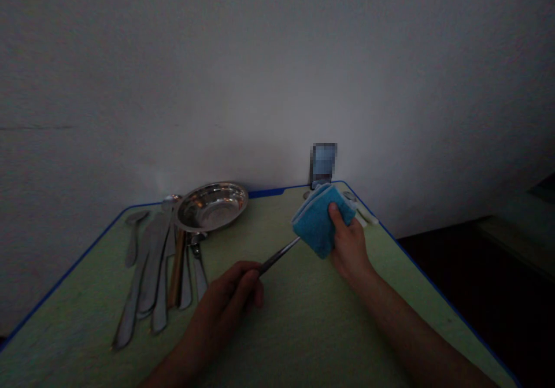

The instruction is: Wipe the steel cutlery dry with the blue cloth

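My left hand (232, 292) is closed round the handle end of a thin metal utensil (280, 255), which slants up to the right over the table. Its far end is hidden inside a folded blue cloth (318, 223). My right hand (349, 243) grips that cloth, thumb on top, and the cloth wraps the utensil's tip. Both hands are held a little above the green table top (295, 318).
A steel bowl (212, 206) sits at the back left, resting on a row of several metal utensils (156, 272) laid side by side. More cutlery (362, 211) lies behind the cloth near the right edge. A small dark object (324, 165) leans against the white wall.
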### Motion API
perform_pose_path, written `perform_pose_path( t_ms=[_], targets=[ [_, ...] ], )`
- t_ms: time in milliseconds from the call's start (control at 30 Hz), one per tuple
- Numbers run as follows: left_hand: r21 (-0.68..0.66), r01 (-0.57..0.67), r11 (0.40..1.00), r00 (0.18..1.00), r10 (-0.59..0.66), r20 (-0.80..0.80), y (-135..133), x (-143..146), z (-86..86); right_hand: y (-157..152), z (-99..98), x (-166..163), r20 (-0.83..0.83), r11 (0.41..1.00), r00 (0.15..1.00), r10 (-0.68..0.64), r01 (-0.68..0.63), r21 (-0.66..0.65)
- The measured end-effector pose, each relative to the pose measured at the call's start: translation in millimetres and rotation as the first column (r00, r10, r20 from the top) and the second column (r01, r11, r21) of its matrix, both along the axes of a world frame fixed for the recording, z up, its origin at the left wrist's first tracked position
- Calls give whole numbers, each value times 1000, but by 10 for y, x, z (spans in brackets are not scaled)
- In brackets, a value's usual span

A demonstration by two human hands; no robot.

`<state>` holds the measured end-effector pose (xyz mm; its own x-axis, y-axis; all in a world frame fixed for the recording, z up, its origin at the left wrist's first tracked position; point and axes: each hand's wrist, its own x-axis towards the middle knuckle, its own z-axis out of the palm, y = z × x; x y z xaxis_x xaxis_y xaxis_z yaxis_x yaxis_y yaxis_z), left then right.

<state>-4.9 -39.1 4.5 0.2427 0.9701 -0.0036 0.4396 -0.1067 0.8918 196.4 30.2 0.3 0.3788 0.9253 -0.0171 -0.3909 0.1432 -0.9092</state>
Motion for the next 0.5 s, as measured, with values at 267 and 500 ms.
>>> perform_pose_path(
  t_ms=[267, 500],
  targets=[
    [-41, 47, 998, 997, -50, -62, 12, 12, -12, -91, -59, -178, -148, 978, 979, 137, -157, -135],
    [-72, 67, 995, 994, -73, -83, 9, 7, -18, 30, 55, 53, -53, 999, 998, 29, -30, -20]
  ],
)
